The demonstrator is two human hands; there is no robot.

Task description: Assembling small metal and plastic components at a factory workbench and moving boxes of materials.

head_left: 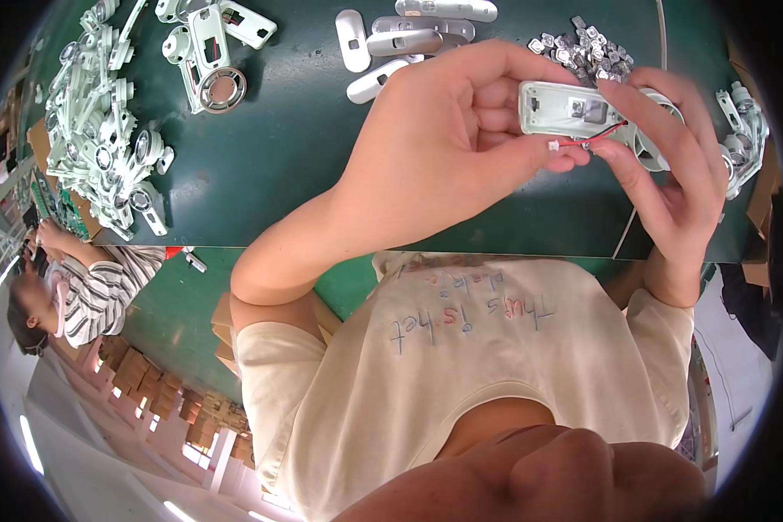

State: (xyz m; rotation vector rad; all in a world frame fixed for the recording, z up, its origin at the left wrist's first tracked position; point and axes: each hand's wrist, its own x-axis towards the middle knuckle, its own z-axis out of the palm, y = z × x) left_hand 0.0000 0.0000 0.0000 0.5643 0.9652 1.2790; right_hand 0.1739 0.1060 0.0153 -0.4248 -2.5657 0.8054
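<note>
Above the table I hold a white handheld fan housing, its hollow handle facing up and its round head to the right. My left hand is closed around the handle end, with the thumb beside a small white plug. From that plug a red and black wire pair runs to the neck of the housing. My right hand is closed about the round head, its index finger on the top edge and thumb by the wires. The fingers partly hide the head. A small metallic part shows inside the handle.
On the green table, a long heap of white fan parts lies at the left. Several fan housings lie nearby, with silver-grey covers and small metallic pieces at the back. More white parts are at the right. A person sits at far left.
</note>
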